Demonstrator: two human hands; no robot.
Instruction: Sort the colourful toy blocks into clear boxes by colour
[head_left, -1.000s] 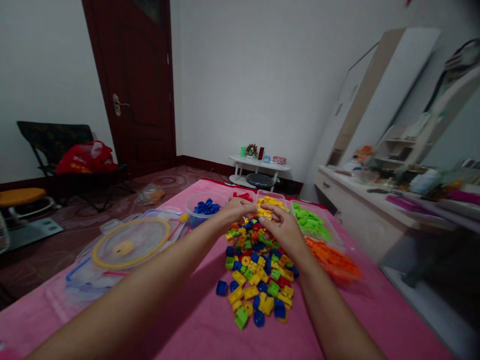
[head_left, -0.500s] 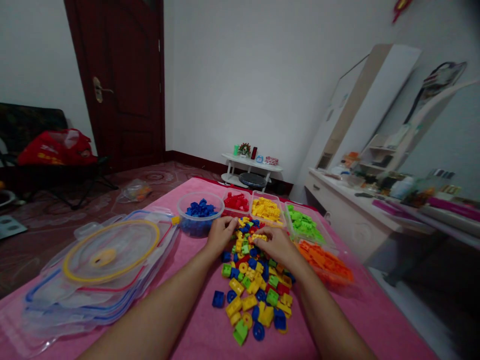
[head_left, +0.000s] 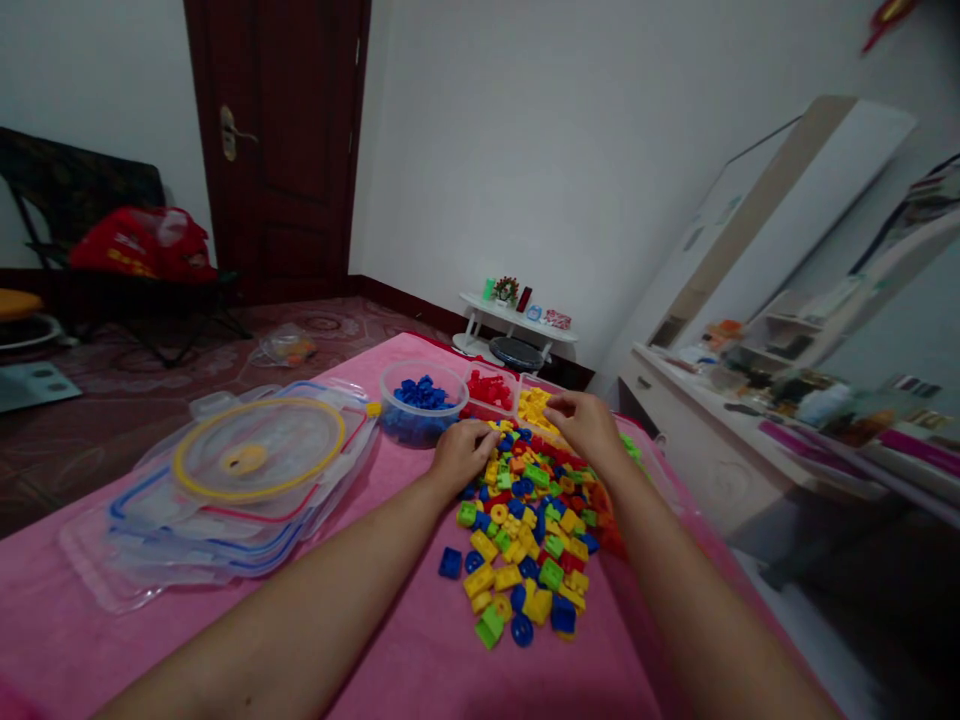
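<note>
A loose pile of toy building blocks (head_left: 525,540), in yellow, blue, green, red and orange, lies on the pink tablecloth (head_left: 405,620). At the pile's far left edge is my left hand (head_left: 463,455), its fingers bent together; a yellow block shows by the fingertips, but whether it is held I cannot make out. My right hand (head_left: 592,430) hovers at the box of yellow blocks (head_left: 534,408), thumb and fingers pinched; anything between them is too small to tell. My right forearm hides much of the boxes with green blocks (head_left: 631,450) and orange blocks (head_left: 611,520).
A round tub of blue blocks (head_left: 421,395) and a box of red blocks (head_left: 489,388) stand along the far side. Stacked clear lids (head_left: 255,470) lie at the left. Beyond the table are a low white stand (head_left: 517,318), a dresser (head_left: 694,420) and a folding chair (head_left: 112,220).
My right hand has moved from over the pile up to the yellow box. My left hand stays by the pile's far left edge, its fingers more bent. The view has shifted slightly left.
</note>
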